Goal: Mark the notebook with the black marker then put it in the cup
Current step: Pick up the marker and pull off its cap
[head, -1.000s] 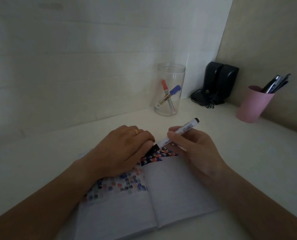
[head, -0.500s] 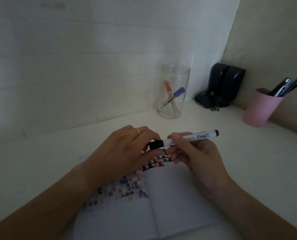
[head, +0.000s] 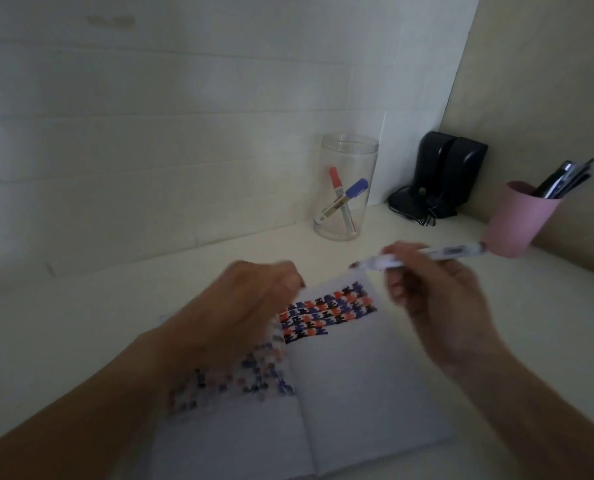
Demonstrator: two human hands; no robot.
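Note:
An open notebook (head: 361,386) lies on the white desk, with rows of black, orange and blue marks across the top of both pages. My right hand (head: 437,299) is raised over the notebook's upper right corner and grips the white-bodied black marker (head: 437,253). The marker lies nearly level with its bare tip pointing left. My left hand (head: 243,306) is curled shut over the top of the left page, a short gap from the tip; the black cap is hidden inside its fingers. A clear plastic cup (head: 349,150) stands behind, holding a red marker and a blue marker.
A pink cup (head: 515,223) full of pens stands at the right, close behind the marker's rear end. A pair of black speakers (head: 448,168) with a cable sits in the back corner. White wall panels close the back and a beige wall closes the right.
The hands have pulled apart. The black cap seen on the marker's left end half a second ago is off, and my right hand has carried the marker to the right.

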